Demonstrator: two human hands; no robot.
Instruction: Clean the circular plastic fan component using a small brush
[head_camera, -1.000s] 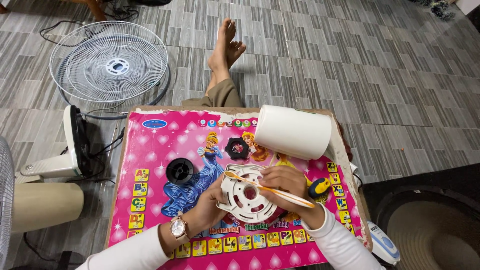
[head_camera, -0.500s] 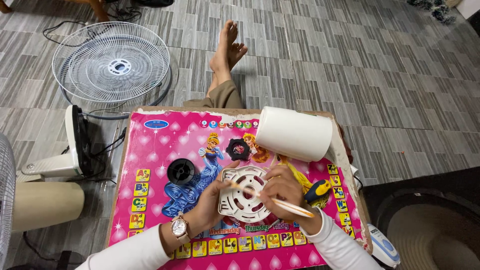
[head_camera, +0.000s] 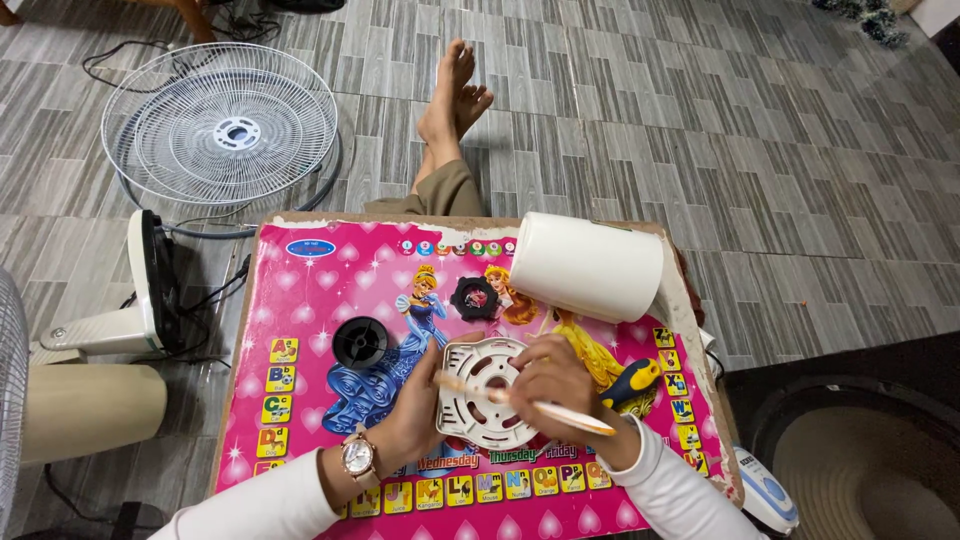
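**Ann:** Grey wood-look floor tiles (head_camera: 760, 150) all around, and on them a low table with a bright pink picture-and-alphabet top (head_camera: 320, 290). What's at the centre?

**Ben:** A round white slotted plastic disc (head_camera: 480, 395), tilted up off the near middle of the table. The left hand (head_camera: 420, 405) is clamped on its left rim, fingers curled round the edge. The right hand (head_camera: 550, 380) is pinched on an orange-and-white toothbrush (head_camera: 540, 407), whose head lies across the disc's face.

**Ann:** Just beside that?

**Ben:** A yellow-and-blue-handled screwdriver (head_camera: 635, 382) lies right of the right hand. To the far left of the disc sits a black round cap (head_camera: 360, 341), and just beyond the disc a black knob with a red centre (head_camera: 475, 297).

**Ann:** Further out?

**Ben:** A white paper roll (head_camera: 588, 265) lies on its side at the table's far right. On the floor, far left, a white wire fan grille (head_camera: 220, 125); nearer, a white fan motor body (head_camera: 130, 300). The person's bare feet (head_camera: 455, 95) stretch out beyond the table.
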